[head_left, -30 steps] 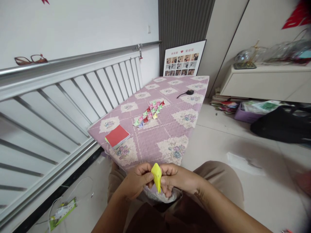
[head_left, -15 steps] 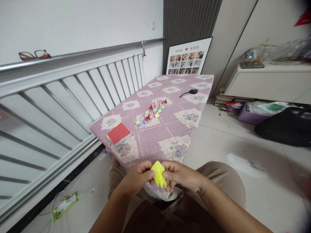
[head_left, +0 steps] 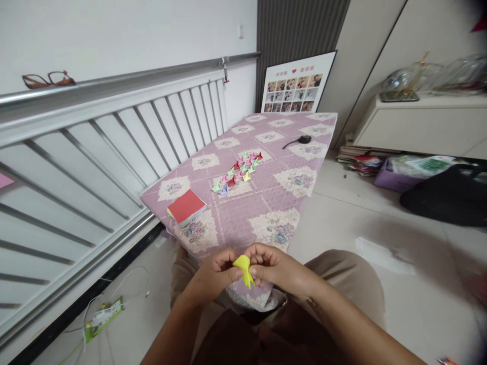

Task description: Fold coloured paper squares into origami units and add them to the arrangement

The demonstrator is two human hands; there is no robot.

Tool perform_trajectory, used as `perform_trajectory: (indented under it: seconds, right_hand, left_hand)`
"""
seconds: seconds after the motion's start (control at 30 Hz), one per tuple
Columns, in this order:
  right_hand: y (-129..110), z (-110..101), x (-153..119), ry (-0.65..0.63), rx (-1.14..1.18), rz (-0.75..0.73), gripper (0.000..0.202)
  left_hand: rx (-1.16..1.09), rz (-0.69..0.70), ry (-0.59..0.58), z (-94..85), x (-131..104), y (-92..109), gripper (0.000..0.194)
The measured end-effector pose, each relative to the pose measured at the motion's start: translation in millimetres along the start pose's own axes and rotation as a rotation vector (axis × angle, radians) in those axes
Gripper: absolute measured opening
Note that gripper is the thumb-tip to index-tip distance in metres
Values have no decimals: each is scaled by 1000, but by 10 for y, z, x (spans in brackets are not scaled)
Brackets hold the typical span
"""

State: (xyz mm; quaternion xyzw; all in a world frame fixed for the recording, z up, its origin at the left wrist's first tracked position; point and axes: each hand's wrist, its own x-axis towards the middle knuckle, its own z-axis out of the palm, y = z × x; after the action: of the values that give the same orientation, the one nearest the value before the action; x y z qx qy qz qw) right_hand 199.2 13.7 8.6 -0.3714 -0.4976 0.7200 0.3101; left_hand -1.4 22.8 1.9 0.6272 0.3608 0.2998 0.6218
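Observation:
Between my two hands is a piece of folded yellow paper, held over the near edge of the table. My left hand pinches its left side between thumb and fingers. On the right side, my right hand grips the paper, its thumb in front and its curled fingers covering part of it. Farther up the table, several small folded paper pieces in pink, green, red, blue and yellow stand in slanted rows. A stack of square paper with a red sheet on top lies at the table's left edge.
The table has a purple floral cloth. A black object with a strap rests near its far end. White railings run along the left, with glasses on top. A power strip is on the floor at lower left.
The right part of the yellow paper is now folded in or covered, so it looks narrower. My right hand has moved slightly up and left over it. The view has shifted a little.

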Motion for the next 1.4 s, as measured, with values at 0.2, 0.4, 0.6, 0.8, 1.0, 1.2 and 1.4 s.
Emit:
perform_trajectory:
  seconds: [0.2,0.4,0.6,0.8,1.0,1.2,1.4]
  right_hand:
    - [75,99,25,209,84,-26,42]
    - [128,164,29,242,144,-58,39]
    - [166,205,38,256,83,-152,34]
    - [162,156,28,213,-83,-143,33]
    - [34,109,-4,44,-116,-160,23]
    - [-26,56,6,-88,-183,-207,46]
    - [-136,16,-4,-171,-267,-139,19]
  left_hand:
    - [175,200,134,57,-48,-2,11]
    - [202,253,285,124,-95,-107,14]
    - [153,200,359,165,-124,-140,7]
    - [129,136,337,140,-138,-150,7]
    - [63,96,259,97,-172,-152,11]
    - [-106,-18,117,49,-207,-156,24]
    - [-138,-37,74,2,-193,-152,23]
